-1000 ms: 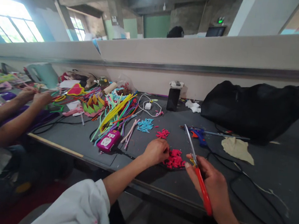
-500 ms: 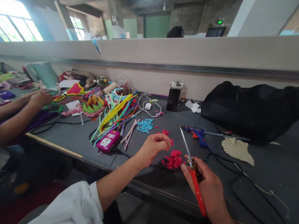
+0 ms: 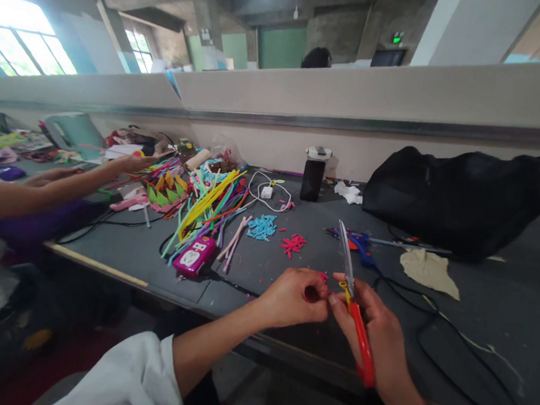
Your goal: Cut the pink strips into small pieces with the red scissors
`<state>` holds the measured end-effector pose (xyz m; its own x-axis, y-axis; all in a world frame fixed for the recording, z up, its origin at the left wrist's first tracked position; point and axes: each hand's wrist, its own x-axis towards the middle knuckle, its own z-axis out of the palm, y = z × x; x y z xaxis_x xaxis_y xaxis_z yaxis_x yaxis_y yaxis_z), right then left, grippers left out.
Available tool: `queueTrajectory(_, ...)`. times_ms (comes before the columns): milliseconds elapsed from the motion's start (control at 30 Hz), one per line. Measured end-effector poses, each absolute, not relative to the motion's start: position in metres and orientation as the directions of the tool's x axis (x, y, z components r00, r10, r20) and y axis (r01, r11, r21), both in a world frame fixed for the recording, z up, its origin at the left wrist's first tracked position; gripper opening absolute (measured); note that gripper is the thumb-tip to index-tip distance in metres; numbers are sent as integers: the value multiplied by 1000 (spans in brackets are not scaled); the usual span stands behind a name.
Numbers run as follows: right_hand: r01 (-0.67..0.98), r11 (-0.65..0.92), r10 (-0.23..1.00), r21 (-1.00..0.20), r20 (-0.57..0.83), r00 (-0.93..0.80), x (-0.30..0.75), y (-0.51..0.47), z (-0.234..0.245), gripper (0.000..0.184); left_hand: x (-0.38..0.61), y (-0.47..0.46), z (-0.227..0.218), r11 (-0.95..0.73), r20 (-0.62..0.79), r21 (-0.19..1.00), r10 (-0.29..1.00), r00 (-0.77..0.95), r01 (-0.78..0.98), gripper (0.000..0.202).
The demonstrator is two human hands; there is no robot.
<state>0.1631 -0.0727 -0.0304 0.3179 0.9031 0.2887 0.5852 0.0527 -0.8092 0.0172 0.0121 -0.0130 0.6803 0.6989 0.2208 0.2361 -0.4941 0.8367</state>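
Note:
In the head view my right hand (image 3: 377, 327) grips scissors (image 3: 362, 345) with red handles, their blades pointing up and away. Thumb and index finger of that hand reach toward my left hand (image 3: 294, 299). My left hand's fingers are curled into a pinch at the table's front edge; what they hold, if anything, is too small to make out. Both sets of fingertips nearly meet. Just beyond them lies a small pile of short red pieces (image 3: 293, 245). A few more red bits (image 3: 323, 276) show behind the left fingers. Short blue pieces (image 3: 262, 227) form a pile farther left.
A blue glue gun (image 3: 363, 248) lies beyond the scissors, its black cord (image 3: 420, 351) looping right. At left are a purple power socket (image 3: 195, 256) and a heap of coloured fuzzy stems (image 3: 208, 200). A black bag (image 3: 456, 201) stands back right. Another person's arm (image 3: 71, 183) reaches in left.
My left hand has come down and right to meet my right fingertips, covering where the nearer red pile lay. The scissors have tilted more upright. The other person's arm has stretched right.

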Motion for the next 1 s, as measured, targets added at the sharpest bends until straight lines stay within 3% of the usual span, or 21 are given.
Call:
queueTrajectory(333,679,100,885,-727,378,274,166,-73,-37,36,17,12,-12,-457,193,866,680,708,202,2)
queueTrajectory(400,697,112,877,-708,401,266,165,-74,-36,36,17,13,-12,-366,160,915,718,678,172,3)
queueTrajectory(500,717,109,862,-688,425,277,164,-74,-35,37,15,18,-10,-80,68,997,788,612,-7,5)
queueTrajectory(567,742,75,865,-666,415,284,163,-74,-36,38,13,23,-6,68,51,977,843,536,-201,6)
queueTrajectory(700,795,12,899,-607,355,258,160,-75,-42,37,8,31,1,124,86,870,915,394,-478,4)
queueTrajectory(1000,824,59,915,-563,361,182,156,-76,-52,33,8,29,3,159,82,792,929,361,-590,7)
